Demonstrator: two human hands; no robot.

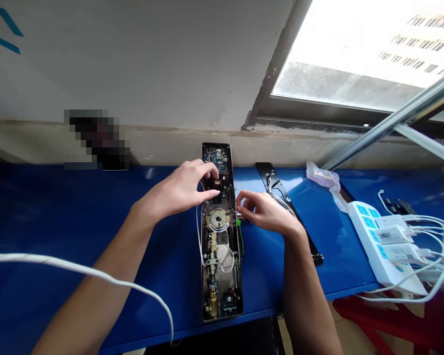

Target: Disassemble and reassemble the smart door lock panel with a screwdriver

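Note:
A long, narrow black housing, perhaps an electronic door lock with its inside exposed, lies lengthwise in front of me. It holds a blue circuit board at the far end, a round metal part midway and a brass cylinder at the near end. Over its upper half is my left hand, thumb and forefinger apart with no object visible between them. My right hand is curled close beside the housing's right edge; whatever its fingertips pinch is too small to name. A green item partly shows below it.
A black plate with a grey cable lies to the right on the blue table. Farther right are a plastic bag and a white power strip with several chargers. A white cable crosses the left foreground.

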